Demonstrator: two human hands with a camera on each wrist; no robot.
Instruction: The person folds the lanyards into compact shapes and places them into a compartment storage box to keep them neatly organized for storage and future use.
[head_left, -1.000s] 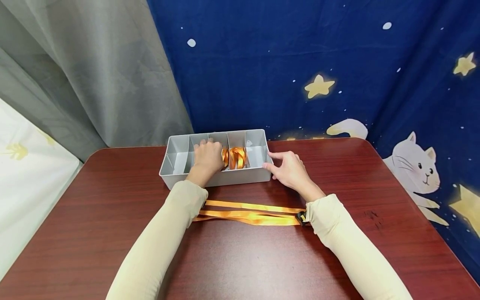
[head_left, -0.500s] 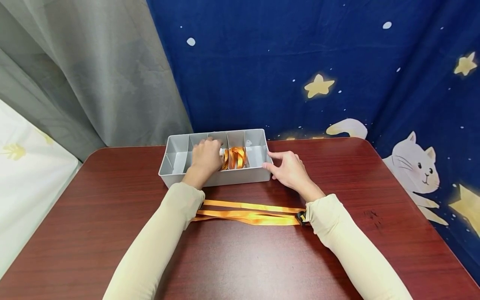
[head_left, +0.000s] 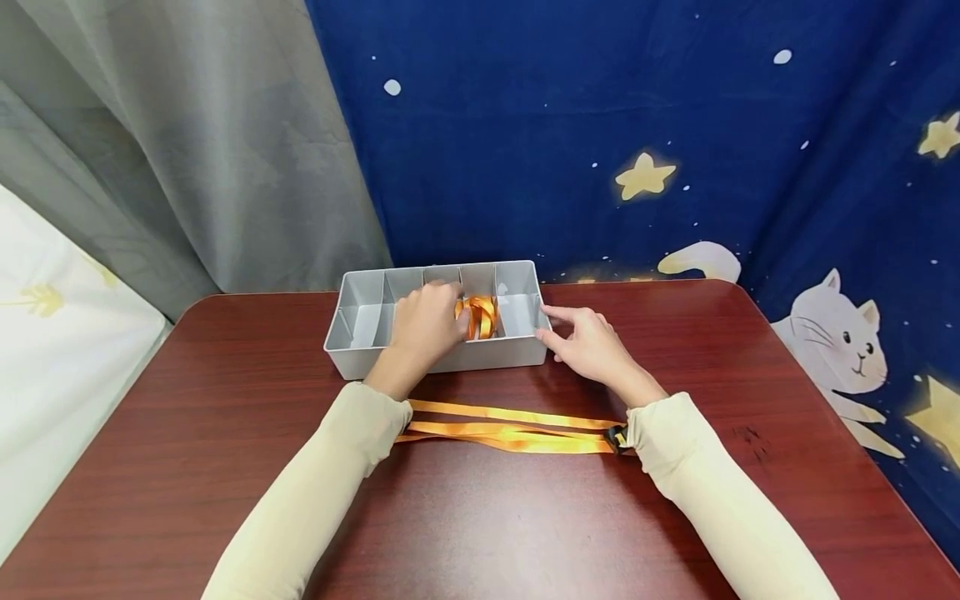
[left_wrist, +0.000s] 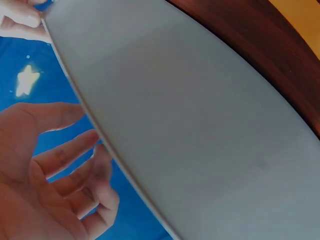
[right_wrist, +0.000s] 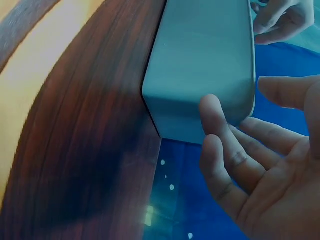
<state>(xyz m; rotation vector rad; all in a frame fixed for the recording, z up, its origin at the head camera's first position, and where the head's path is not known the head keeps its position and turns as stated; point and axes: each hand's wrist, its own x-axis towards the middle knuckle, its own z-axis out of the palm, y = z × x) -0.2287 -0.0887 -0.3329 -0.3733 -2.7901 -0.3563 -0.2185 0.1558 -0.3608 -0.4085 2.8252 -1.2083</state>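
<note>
A grey divided storage box (head_left: pixel 491 354) stands at the far side of the table. My left hand (head_left: pixel 427 321) reaches down into its middle, thumb apart from the fingers. In the left wrist view the box wall hides those fingertips (left_wrist: pixel 95 135), and nothing shows in the palm. Coiled orange lanyard ribbon (head_left: pixel 483 317) lies in a compartment just right of that hand. At the box's right end, my right hand (head_left: pixel 592 342) touches the wall and corner with thumb and loosely bent fingers (right_wrist: pixel 212 112).
Flat orange lanyards (head_left: pixel 510 429) with a black buckle (head_left: pixel 617 438) stretch across the reddish-brown table (head_left: pixel 480 517) in front of the box, under both wrists. Behind the table hang a blue starry curtain (head_left: pixel 525 125) and a grey one (head_left: pixel 187 150).
My left hand has shifted slightly right within the box, and its thumb now shows beside the coiled ribbon. The right hand keeps its place on the box end. The head view has tilted a little.
</note>
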